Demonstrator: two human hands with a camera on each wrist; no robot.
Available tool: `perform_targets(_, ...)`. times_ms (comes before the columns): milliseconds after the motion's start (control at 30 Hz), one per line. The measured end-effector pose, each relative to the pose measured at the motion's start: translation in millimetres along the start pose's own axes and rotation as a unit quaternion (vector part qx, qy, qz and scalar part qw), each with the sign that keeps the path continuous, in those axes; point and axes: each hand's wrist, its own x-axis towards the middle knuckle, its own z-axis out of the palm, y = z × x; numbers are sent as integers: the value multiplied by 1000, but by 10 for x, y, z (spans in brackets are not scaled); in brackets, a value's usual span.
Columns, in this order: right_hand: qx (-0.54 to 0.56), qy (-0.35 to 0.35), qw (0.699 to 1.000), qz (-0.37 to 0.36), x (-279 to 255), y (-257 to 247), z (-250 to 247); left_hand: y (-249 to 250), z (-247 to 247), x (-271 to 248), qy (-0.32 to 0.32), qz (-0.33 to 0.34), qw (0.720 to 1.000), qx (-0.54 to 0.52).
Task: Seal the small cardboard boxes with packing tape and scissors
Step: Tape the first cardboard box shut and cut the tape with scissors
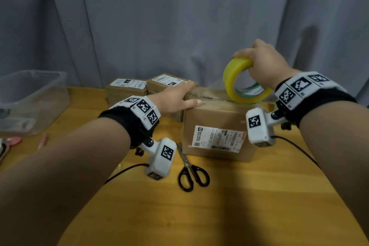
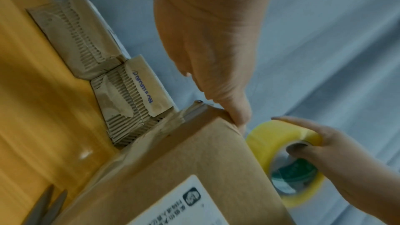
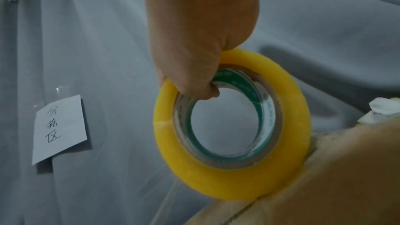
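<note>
— Where is the box being taped?

— The cardboard box (image 1: 217,126) is set on the wooden bench (image 1: 229,205), label side facing near. Its top is pressed down by the left hand (image 1: 175,98), fingers flat and spread over the far left edge.

— And the tape?

— The yellow tape roll (image 1: 242,82) is stood on edge on the box top, by the flap seam. It is pinched by the right hand (image 1: 261,64), thumb tucked inside the ring.

— What else is seen?

— Black scissors (image 1: 190,171) are laid just beside the box. Two small boxes (image 1: 147,86) are kept behind, a clear tub (image 1: 50,94) at the left.
</note>
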Motion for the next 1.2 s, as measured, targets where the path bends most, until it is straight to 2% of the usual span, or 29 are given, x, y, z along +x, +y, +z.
perform_targets(133,-2,9,1000,8,-33,-61,-1,41,12,9,-17,53,985,164)
perform_targets(333,-27,-5,1000,4,-35,-200,-14,327,187,168,-50,19,971,233)
perform_targets(467,-49,1,999,-14,2,-299,11,359,242,259,-54,13,972,230)
perform_targets(567,-1,8,1000,1,4,-150,7,281,164,198,-68,22,971,226)
perform_targets(733,105,32,993,35,-47,-17,80,32,11,99,-70,-10,970,234)
perform_targets(833,123,42,990,45,-98,-67,112,-33,-4,91,-71,-26,965,252)
perform_targets(967,125,67,988,52,-216,-90,140,42,46,133,-62,0,957,282)
perform_targets(1200,110,70,990,45,-233,-176,148,163,155,111,-57,17,978,199)
